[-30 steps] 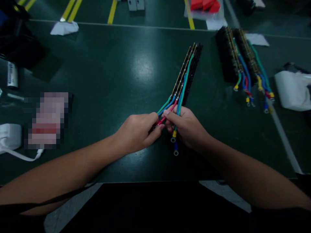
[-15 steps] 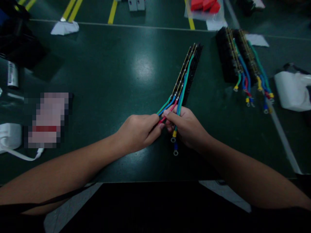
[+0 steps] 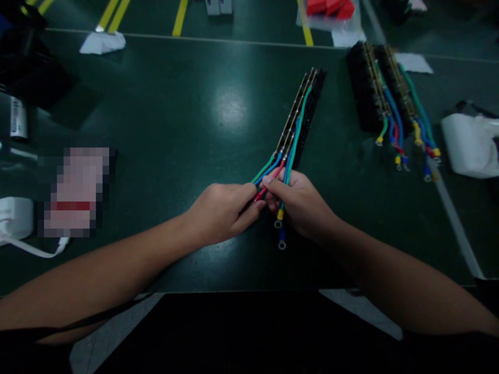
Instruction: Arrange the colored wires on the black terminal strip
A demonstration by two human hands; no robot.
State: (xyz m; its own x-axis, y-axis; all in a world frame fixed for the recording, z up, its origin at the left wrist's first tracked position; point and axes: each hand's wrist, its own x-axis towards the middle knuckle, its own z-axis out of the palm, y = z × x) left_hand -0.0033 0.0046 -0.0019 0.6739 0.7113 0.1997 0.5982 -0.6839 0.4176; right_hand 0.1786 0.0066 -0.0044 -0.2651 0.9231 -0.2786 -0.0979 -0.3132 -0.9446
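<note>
A long black terminal strip (image 3: 304, 111) lies slanted on the dark green table (image 3: 163, 124), with green, blue and red wires (image 3: 286, 156) trailing from its near end. My left hand (image 3: 222, 210) and my right hand (image 3: 298, 202) meet at that end, both closed on the wire bundle. The left fingers pinch the red wire (image 3: 260, 193). Past the right fingers hang ring terminals (image 3: 279, 228) with yellow and blue sleeves.
Two more wired black terminal strips (image 3: 380, 88) lie at the back right, beside a white bag (image 3: 468, 143). A blurred pink patch (image 3: 76, 189), a white charger with cable (image 3: 15, 218) and a dark box (image 3: 27, 67) sit at the left. Red parts (image 3: 329, 8) lie beyond the table.
</note>
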